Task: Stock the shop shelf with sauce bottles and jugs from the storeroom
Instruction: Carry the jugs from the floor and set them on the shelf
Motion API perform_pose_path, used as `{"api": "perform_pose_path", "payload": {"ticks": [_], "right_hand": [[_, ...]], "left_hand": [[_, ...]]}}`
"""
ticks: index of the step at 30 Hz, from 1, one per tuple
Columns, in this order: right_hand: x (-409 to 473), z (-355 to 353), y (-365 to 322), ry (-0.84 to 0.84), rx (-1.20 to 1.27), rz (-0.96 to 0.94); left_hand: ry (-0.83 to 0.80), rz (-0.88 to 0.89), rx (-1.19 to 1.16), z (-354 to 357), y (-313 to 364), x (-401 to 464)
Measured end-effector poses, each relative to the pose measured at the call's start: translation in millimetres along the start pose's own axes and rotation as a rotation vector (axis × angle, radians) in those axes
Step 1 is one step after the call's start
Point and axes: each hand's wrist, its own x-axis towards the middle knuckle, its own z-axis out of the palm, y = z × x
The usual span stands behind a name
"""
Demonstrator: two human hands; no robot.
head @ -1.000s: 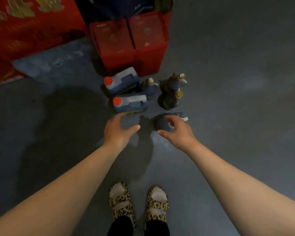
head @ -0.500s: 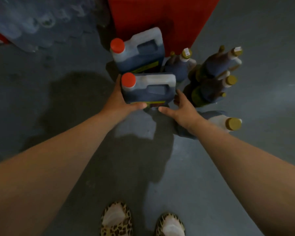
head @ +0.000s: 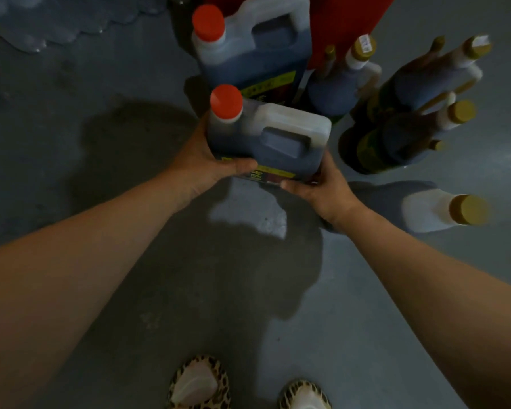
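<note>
Jug [head: 266, 137] with the red cap, dark sauce inside, now sits clasped between both hands just above the floor [head: 71, 143], where half a second ago they were only closing on its sides; the pick-up looks begun, the carry to the shelf still ahead. Second jug [head: 248, 48] stands at 12 o'clock, bottles [head: 410, 113] at 2 o'clock. Left hand [head: 207, 160] wraps the jug's left side, thumb across the front. Right hand [head: 316, 184] cups the lower right corner, fingers curled under.
</note>
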Motion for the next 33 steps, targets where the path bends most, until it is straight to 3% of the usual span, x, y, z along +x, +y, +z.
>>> {"api": "perform_pose_path", "payload": {"ticks": [8, 14, 20, 25, 33], "right_hand": [[1.1, 3.1, -0.1, 0.038, 0.120, -0.003], [-0.7, 7.0, -0.8, -0.022, 0.057, -0.018], [-15.6, 7.0, -3.6, -0.103, 0.014, 0.014], [-56.0, 16.6, 0.6, -0.270, 0.066, 0.226], [-162.0, 55.1, -20.7, -0.411, 0.052, 0.446]], "left_hand": [[-0.015, 0.023, 0.016, -8.4, -4.5, 5.0], [-0.097, -0.009, 0.136, -24.1, -10.4, -1.5], [-0.079, -0.044, 0.012, -24.2, -17.1, -27.3], [-0.009, -0.238, -0.230, -22.8, -45.8, -91.7], [0.173, -0.540, -0.410, -34.0, -52.6, -231.1]]}}
